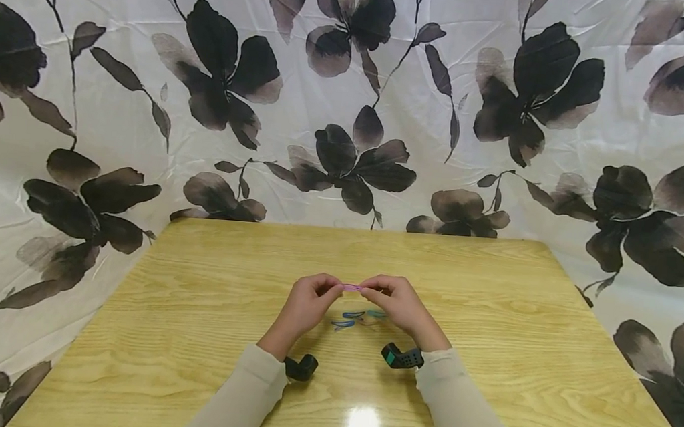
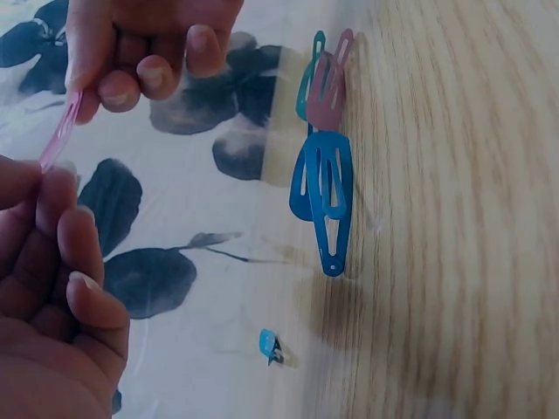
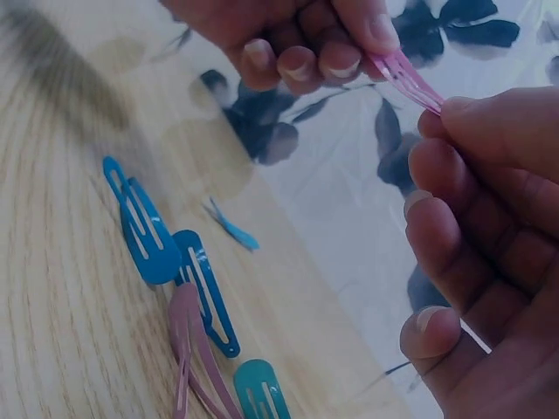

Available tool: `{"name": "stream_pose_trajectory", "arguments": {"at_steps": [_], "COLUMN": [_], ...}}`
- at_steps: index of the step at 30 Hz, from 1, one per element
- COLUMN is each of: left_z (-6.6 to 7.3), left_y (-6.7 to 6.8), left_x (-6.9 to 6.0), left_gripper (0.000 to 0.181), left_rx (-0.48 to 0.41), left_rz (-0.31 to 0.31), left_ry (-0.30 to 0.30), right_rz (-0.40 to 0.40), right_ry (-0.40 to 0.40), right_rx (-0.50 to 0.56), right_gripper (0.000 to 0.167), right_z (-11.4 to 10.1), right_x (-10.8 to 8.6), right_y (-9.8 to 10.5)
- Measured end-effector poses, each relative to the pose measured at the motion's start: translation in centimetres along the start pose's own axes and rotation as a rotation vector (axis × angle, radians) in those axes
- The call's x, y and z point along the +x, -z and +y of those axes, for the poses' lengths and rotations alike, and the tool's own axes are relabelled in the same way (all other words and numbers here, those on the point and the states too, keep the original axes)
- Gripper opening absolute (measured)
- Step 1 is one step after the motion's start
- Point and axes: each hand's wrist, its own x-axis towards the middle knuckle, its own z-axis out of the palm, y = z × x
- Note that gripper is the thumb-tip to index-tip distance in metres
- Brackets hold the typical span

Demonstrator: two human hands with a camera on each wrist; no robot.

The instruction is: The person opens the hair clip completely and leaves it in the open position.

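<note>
Between both hands, above the table, a pink hair clip [image 1: 351, 287] [image 2: 61, 133] [image 3: 410, 83] is stretched end to end. The left hand [image 1: 305, 304] [image 2: 52, 288] [image 3: 288, 39] pinches one end with thumb and index finger, and the right hand [image 1: 401, 306] [image 2: 148, 48] [image 3: 489, 227] pinches the other. The other fingers of both hands are loosely curled. Below them on the table lie blue clips [image 2: 332, 196] [image 3: 144, 227], a duller pink clip [image 2: 327, 92] [image 3: 194, 349] and a teal clip [image 3: 260, 388], close together and partly overlapping in the left wrist view.
A small light-blue clip [image 2: 269, 345] [image 3: 234, 229] lies apart from the group on the wooden table [image 1: 185, 362]. Behind the table hangs a white cloth [image 1: 434, 113] with dark flowers. Dark wrist devices [image 1: 301, 368] are on both wrists.
</note>
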Motion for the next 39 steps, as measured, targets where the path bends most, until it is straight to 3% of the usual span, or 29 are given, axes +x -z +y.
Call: {"name": "stream_pose_trajectory", "arguments": {"at_steps": [6,9,13,16,29,39], "left_z": [0.1,0.8,0.9,0.3,0.3,0.4], "left_y": [0.1,0.1,0.1,0.2,0.4,0.4], "left_x": [0.0,-0.2,-0.3,-0.2,-0.1,-0.2], "left_gripper": [0.022,0.020,0.019,0.022,0.021,0.022], "left_rx": [-0.052,-0.056,-0.062,-0.082,-0.092,-0.146], "left_rz": [-0.026,-0.024,-0.032,-0.043,-0.070,-0.093], "left_ry": [-0.002,0.011,0.023,0.005,-0.016,-0.022], "right_rz": [-0.002,-0.001,0.001,0.004,-0.002,-0.012], "right_ry": [0.008,-0.001,-0.016,-0.009,0.073,0.061], "right_rx": [0.054,0.052,0.058,0.082,0.140,0.155], "right_gripper": [0.024,0.021,0.021,0.022,0.026,0.029], "right_z": [0.0,-1.5,-1.7,-0.4,-0.1,0.1], "right_x": [-0.1,-0.6,-0.6,-0.2,-0.3,-0.3], "right_y": [0.0,0.1,0.1,-0.1,0.0,0.1]}}
